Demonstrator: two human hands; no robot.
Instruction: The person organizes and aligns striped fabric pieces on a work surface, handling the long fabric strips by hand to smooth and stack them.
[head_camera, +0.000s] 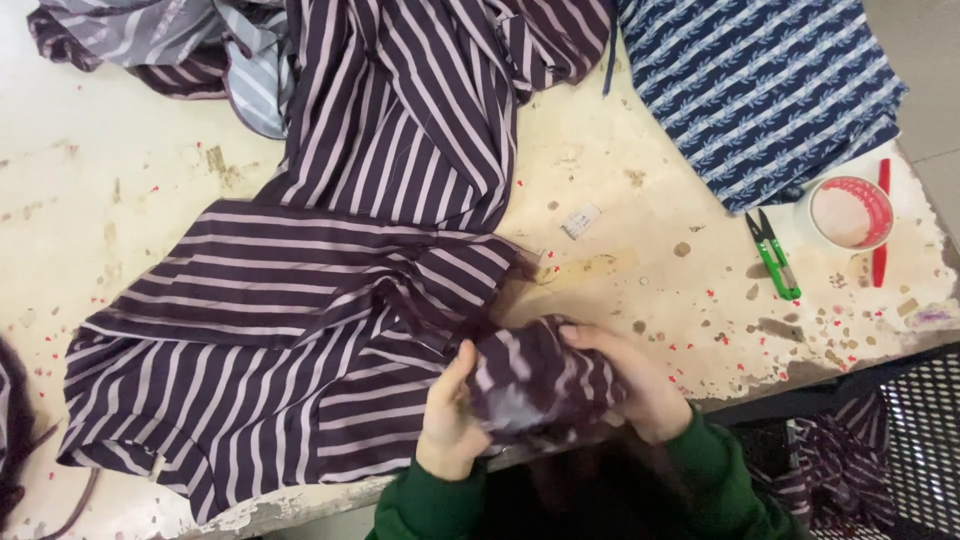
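Both hands — left (450, 415), right (640, 385) — clamped on bunched striped garment (535, 385), worn table (620, 190)

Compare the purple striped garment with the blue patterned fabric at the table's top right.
The purple striped garment lies spread and rumpled; the blue patterned fabric sits in a flat, neat stack. The garment has plain pale stripes on dark purple; the blue fabric has leafy white bands. Both hands, left hand and right hand, grip the garment's bunched end; the blue fabric lies untouched. Both rest on the worn table.
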